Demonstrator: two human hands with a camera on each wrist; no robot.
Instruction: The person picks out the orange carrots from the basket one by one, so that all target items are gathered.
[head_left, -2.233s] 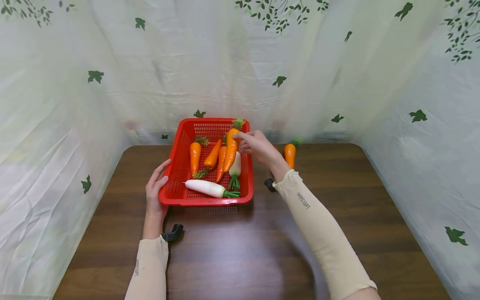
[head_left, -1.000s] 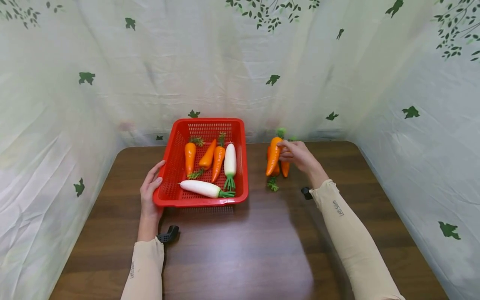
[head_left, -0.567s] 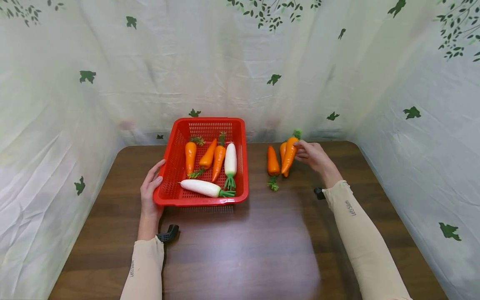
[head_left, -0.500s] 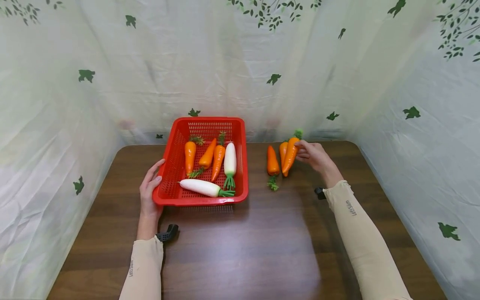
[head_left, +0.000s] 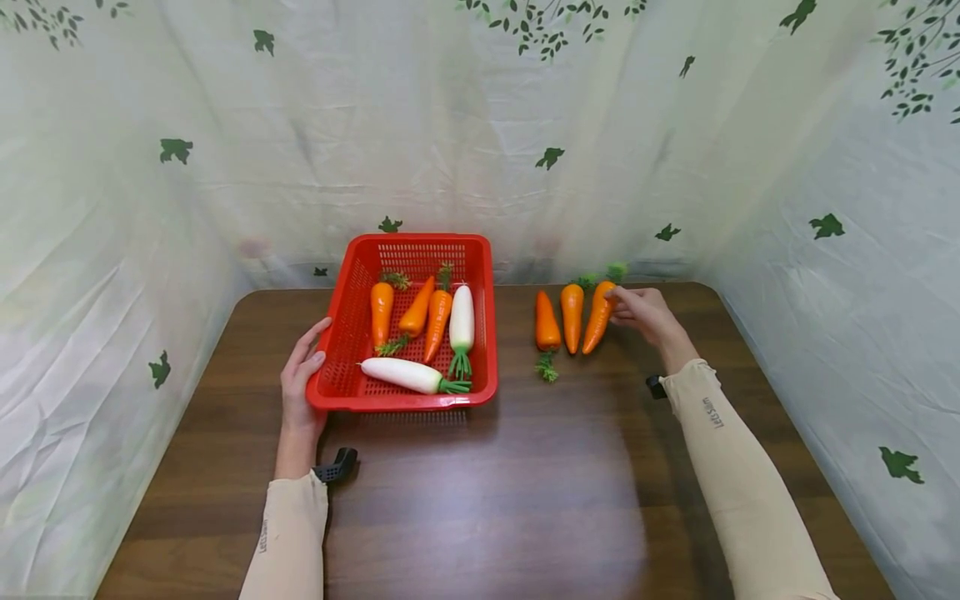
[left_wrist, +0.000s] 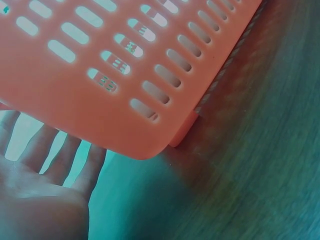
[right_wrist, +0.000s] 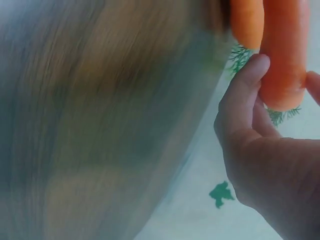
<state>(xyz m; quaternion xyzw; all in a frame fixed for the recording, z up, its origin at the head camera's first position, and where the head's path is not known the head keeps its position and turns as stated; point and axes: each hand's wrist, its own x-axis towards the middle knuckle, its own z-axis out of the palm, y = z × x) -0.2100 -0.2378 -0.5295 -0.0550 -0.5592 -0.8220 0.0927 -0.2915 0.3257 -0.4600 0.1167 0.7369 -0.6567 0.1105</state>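
Observation:
My left hand (head_left: 300,379) grips the left rim of a red plastic basket (head_left: 401,403); the left wrist view shows its fingers (left_wrist: 92,167) at the edge of the slotted wall. Inside lie several orange carrots (head_left: 381,315) with green tops and two white radishes (head_left: 401,374), one along the near side and one at the right. To the right of the basket, my right hand (head_left: 651,317) pinches the thick end of a carrot (head_left: 598,318) between thumb and fingers, its tip pointing toward me. Just left of it are two more carrots, one upright in view (head_left: 572,318), the other with its top nearest me (head_left: 547,322).
A brown wooden table (head_left: 480,508) carries everything. Behind it and along both sides hangs a pale curtain (head_left: 450,125) printed with green leaves. Each wrist wears a small black camera (head_left: 337,467).
My right hand has carried a carrot from over the basket to the right, past two other carrots, and down beside them. My left hand has stayed at the basket's rim.

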